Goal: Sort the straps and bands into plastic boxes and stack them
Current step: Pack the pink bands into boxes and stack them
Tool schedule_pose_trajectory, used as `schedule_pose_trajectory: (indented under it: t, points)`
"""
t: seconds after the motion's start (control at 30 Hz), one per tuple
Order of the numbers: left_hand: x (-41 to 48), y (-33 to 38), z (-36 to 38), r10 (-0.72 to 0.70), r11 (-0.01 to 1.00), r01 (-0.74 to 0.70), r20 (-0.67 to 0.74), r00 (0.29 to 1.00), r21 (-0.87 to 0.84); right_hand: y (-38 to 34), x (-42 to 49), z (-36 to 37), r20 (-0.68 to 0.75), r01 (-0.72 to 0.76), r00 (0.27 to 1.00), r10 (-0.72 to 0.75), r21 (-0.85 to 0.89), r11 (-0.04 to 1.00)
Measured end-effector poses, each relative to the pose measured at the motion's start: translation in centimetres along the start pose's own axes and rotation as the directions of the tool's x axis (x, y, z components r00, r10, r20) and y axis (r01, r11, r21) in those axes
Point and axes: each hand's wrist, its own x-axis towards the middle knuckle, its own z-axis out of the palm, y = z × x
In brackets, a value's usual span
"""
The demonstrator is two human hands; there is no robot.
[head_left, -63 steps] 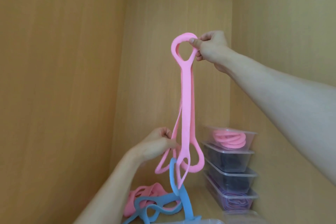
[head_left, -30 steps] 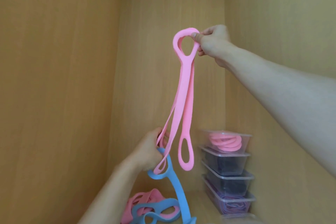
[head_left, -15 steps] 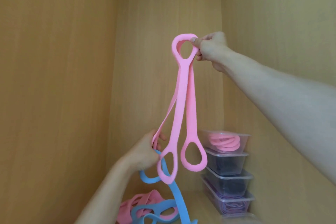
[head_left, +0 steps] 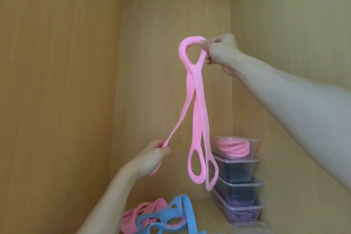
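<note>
- The pink straps (head_left: 197, 112) hung in the air in front of the back wooden wall (head_left: 171, 62), their top loops bunched together and two bottom loops dangling free just beside the stack of plastic boxes (head_left: 239, 180).
- My right hand (head_left: 221, 53) was raised, arm reaching in from the right, thumb and fingers pinched shut on the top loops.
- My left hand (head_left: 152, 159) sat lower and to the left, fist closed around the lower end of one strap, pulling it out at a slant away from the other two.
- The stack stood in the right corner: the top box held coiled pink bands (head_left: 234, 147), the two middle ones dark contents, the lowest purple ones.
- On the shelf floor below lay a loose heap of blue straps (head_left: 176, 216) over more pink ones.
- Wooden panels closed in left, back and right.
</note>
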Motion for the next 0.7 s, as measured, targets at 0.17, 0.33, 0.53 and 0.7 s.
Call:
schedule_pose_trajectory:
  t: [0.17,0.33,0.53,0.7]
  points:
    - [-0.2,0.3,-0.4,0.057,0.955,-0.048,0.024,0.998,-0.293,-0.4,0.2,-0.2,-0.004,0.004,1.0,-0.004,-0.005,1.0]
    - [-0.4,0.9,-0.4,0.087,0.912,-0.039,0.098,0.991,-0.409,-1.0,0.0,-0.2,0.009,0.02,1.0,-0.02,0.001,1.0]
    - [-0.3,0.3,0.4,0.125,0.94,-0.084,0.104,0.987,-0.33,-1.9,-0.4,0.0,0.064,0.036,0.997,-0.04,0.061,0.997]
    - [-0.8,0.5,1.9,0.172,0.868,-0.039,0.227,0.958,-0.495,-2.4,-0.6,0.4,0.115,0.009,0.993,-0.029,0.169,0.986]
